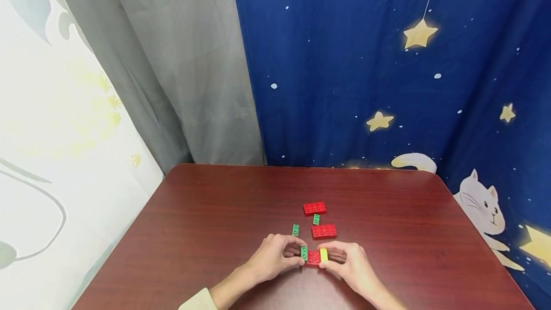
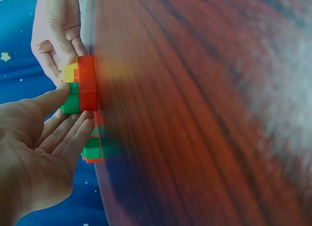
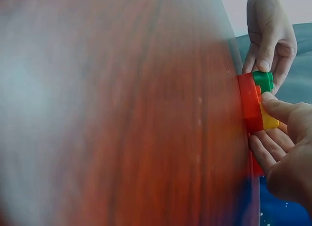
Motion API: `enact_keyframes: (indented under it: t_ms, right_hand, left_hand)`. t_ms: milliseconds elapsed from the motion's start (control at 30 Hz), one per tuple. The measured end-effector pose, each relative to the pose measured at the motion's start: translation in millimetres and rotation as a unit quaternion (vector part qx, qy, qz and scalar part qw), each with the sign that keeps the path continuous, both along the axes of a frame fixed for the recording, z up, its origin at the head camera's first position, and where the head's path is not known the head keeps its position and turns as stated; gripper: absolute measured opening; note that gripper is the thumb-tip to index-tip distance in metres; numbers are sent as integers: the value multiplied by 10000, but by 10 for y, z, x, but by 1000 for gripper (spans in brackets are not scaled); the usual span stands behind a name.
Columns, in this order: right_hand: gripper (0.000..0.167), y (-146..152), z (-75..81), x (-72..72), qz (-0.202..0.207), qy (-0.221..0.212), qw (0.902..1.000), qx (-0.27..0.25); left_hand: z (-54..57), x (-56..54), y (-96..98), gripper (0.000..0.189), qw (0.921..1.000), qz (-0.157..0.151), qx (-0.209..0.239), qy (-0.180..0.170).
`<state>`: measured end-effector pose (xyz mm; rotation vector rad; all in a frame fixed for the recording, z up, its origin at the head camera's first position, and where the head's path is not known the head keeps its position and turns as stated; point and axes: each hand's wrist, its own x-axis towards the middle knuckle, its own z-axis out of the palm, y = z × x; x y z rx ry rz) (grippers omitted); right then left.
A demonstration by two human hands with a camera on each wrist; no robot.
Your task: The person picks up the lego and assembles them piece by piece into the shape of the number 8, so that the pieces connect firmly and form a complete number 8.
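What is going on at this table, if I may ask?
A person's left hand pinches a green two-stud toy brick and their right hand a yellow brick, at opposite ends on top of a red brick. Whether both are pressed fully home is hard to tell. Farther out on the table are two red eight-stud bricks and two more green bricks.

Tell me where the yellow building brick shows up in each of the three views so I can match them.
Head: below center, slightly right, the yellow building brick at the fingertips of the right hand.
Left wrist: left of center, in the upper half.
Right wrist: toward the right edge, about mid-height.
Shared landmark: the red brick beneath it, with a green brick on its other end.
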<state>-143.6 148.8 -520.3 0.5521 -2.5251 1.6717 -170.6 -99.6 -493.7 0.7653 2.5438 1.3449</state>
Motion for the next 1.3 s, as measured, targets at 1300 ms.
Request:
enact_keyframes:
  t_ms: [1300]
  right_hand:
    - [36, -71, 38, 1, -127, -471, 9987, -153]
  left_hand:
    - [14, 42, -47, 29, 9960, -63, -516, 723]
